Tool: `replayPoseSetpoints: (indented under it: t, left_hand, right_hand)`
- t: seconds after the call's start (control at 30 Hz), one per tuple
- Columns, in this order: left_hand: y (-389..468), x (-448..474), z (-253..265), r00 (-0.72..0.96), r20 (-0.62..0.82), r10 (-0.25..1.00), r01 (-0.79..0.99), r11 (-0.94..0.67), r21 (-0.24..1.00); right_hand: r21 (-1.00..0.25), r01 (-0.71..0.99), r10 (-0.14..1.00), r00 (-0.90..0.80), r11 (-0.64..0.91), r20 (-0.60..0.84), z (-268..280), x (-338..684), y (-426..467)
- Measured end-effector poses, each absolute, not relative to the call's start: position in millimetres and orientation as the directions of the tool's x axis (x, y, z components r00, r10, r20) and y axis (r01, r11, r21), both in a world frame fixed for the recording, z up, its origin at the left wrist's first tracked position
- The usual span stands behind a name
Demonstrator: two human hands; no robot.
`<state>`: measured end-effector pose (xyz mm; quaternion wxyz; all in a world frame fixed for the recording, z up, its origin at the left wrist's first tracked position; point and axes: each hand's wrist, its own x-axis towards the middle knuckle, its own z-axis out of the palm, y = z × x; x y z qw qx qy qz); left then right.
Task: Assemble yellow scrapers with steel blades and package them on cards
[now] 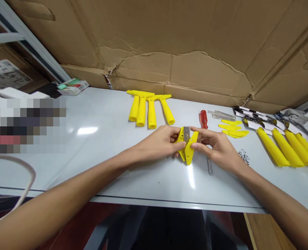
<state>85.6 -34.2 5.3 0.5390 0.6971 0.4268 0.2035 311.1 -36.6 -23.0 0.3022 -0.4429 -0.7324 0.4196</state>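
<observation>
In front of me, my left hand [162, 141] pinches a yellow plastic scraper part [180, 155], its fingers wrapped behind it. A grey metal blade [186, 133] stands between this part and a tapered yellow cover plate [189, 152]. My right hand [214, 146] grips the plate between thumb and fingers, tilted against the other part. Whether a handle hangs from the left-hand part is hidden. Behind my right hand lies a red-handled screwdriver [203, 119], its shaft [209, 166] passing under the fingers.
Several yellow T-shaped scraper handles [151, 114] rest at the back. To the right are metal blades [221, 115], yellow cover plates [234, 133], small screws [244, 156] and several yellow-handled scrapers [272, 147]. A small box [74, 87] and a white cable [30, 173] lie left.
</observation>
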Motion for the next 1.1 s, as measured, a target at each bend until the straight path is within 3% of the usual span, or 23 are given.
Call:
replayPoseSetpoints:
  t: [0.27, 0.5, 0.67, 1.1]
  left_hand:
    - [-34, 82, 0, 0.631, -0.118, 0.767, 0.321, -0.120, 0.939]
    - [-37, 85, 2, 0.588, -0.121, 0.800, 0.389, -0.148, 0.909]
    - [-35, 81, 1, 0.499, -0.122, 0.858, 0.591, -0.234, 0.772]
    - [-35, 80, 0, 0.567, -0.159, 0.808, 0.421, -0.119, 0.899]
  right_hand:
    - [-0.777, 0.461, 0.872, -0.437, 0.429, 0.222, -23, 302, -40]
    - [-0.824, 0.431, 0.897, -0.398, 0.368, 0.192, -30, 298, -47]
    - [-0.851, 0.383, 0.899, -0.385, 0.360, 0.207, -29, 298, -47]
    - [-0.942, 0.255, 0.926, -0.358, 0.219, 0.119, -24, 298, -47]
